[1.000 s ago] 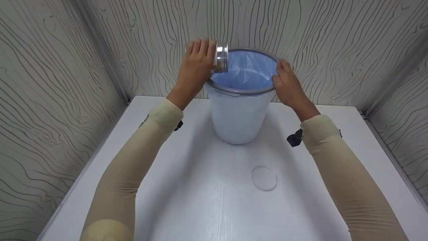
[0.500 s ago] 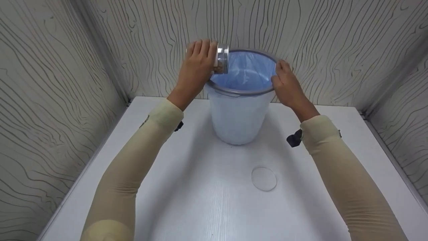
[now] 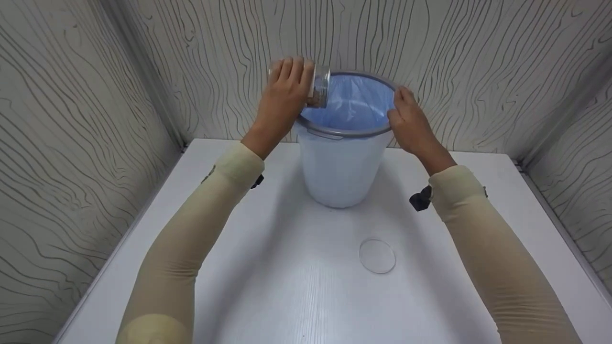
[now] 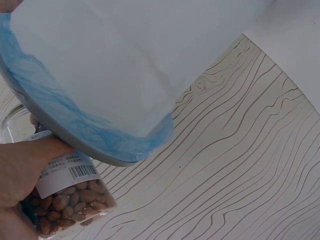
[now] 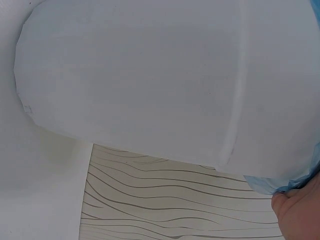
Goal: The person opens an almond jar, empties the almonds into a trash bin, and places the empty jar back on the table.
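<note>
Jar of nuts (image 3: 319, 87) tipped slightly further over bin (image 3: 342, 162); left hand (image 3: 283, 98) gripped jar, right hand (image 3: 412, 125) held rim.

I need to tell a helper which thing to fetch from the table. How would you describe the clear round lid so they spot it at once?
Start at the white bin with the blue liner at the back of the white table. Come toward the near edge from the bin's base, slightly right: the clear round lid lies flat there, alone. It is a thin see-through disc, nearly matching the tabletop, unlike the nut-filled jar held at the bin's rim.
</note>
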A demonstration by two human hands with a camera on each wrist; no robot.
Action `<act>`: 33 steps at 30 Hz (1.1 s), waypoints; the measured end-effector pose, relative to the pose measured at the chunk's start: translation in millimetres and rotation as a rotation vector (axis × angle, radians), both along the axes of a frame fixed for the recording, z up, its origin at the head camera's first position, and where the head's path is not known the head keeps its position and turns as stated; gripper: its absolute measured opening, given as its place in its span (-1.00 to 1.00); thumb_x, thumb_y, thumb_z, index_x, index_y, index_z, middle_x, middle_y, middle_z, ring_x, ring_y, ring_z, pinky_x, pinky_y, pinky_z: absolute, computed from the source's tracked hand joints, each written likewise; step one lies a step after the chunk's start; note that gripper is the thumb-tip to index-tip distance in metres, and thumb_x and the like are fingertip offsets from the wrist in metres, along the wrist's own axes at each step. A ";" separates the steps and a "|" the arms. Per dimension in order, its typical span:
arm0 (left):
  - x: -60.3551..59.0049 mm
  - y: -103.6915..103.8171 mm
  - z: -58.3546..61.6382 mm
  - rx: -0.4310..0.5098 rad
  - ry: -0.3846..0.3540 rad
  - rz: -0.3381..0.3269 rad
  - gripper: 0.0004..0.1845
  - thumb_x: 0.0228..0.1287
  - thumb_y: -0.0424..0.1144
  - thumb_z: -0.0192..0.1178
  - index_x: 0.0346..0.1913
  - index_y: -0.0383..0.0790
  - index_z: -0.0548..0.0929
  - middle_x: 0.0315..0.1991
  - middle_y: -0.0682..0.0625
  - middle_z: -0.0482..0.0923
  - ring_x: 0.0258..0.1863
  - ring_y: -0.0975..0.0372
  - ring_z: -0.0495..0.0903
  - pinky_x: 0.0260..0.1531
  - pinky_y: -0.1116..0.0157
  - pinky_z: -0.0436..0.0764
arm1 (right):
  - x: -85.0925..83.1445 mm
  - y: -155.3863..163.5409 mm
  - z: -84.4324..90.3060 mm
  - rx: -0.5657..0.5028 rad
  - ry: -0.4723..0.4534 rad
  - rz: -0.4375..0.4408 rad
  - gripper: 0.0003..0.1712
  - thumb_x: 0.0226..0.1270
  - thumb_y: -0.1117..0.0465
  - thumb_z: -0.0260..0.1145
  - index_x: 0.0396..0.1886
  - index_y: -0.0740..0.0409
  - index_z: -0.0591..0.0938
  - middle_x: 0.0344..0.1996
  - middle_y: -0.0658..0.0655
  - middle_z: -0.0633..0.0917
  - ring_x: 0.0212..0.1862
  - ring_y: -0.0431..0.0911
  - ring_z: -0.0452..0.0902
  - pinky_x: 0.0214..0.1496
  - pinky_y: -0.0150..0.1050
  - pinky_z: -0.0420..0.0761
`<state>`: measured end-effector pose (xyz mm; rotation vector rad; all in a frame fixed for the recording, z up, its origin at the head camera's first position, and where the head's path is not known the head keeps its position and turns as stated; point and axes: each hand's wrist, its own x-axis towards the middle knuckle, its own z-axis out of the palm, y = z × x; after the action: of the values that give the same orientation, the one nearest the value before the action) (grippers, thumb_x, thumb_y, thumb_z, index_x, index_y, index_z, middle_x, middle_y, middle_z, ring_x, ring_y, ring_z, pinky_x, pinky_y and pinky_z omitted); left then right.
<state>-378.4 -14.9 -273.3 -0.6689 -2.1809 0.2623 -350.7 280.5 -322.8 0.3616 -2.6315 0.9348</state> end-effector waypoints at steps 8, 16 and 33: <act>0.3 1.3 0.9 -0.010 -0.035 0.002 -0.35 0.36 -0.44 0.28 0.44 -0.33 0.26 0.37 -0.26 0.36 0.41 -0.08 0.32 0.51 0.03 0.14 | 0.9 0.1 -0.1 -0.016 0.009 -0.002 -0.23 0.54 0.10 -0.27 0.59 0.42 -0.10 0.62 0.31 -0.10 0.62 0.11 -0.26 0.62 -0.04 -0.16; 0.8 1.7 2.1 -0.039 -0.030 0.010 -0.27 0.32 -0.30 0.37 0.45 -0.33 0.25 0.36 -0.26 0.36 0.39 -0.08 0.32 0.50 0.03 0.16 | -0.2 0.3 -1.2 -0.015 0.020 -0.002 -0.23 0.54 0.10 -0.26 0.59 0.43 -0.09 0.61 0.32 -0.09 0.61 0.12 -0.22 0.62 -0.02 -0.12; 0.1 1.2 6.5 -0.050 -0.061 0.001 -0.37 0.39 -0.39 0.27 0.42 -0.33 0.25 0.34 -0.25 0.36 0.36 -0.08 0.32 0.49 0.04 0.18 | -0.2 0.9 -0.4 -0.033 0.014 0.014 -0.24 0.54 0.12 -0.24 0.57 0.47 -0.07 0.61 0.32 -0.08 0.61 0.11 -0.22 0.62 -0.04 -0.14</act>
<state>-378.3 -13.6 -266.8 -0.7124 -2.2391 0.3012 -350.9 281.4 -323.2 0.3773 -2.6005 0.9755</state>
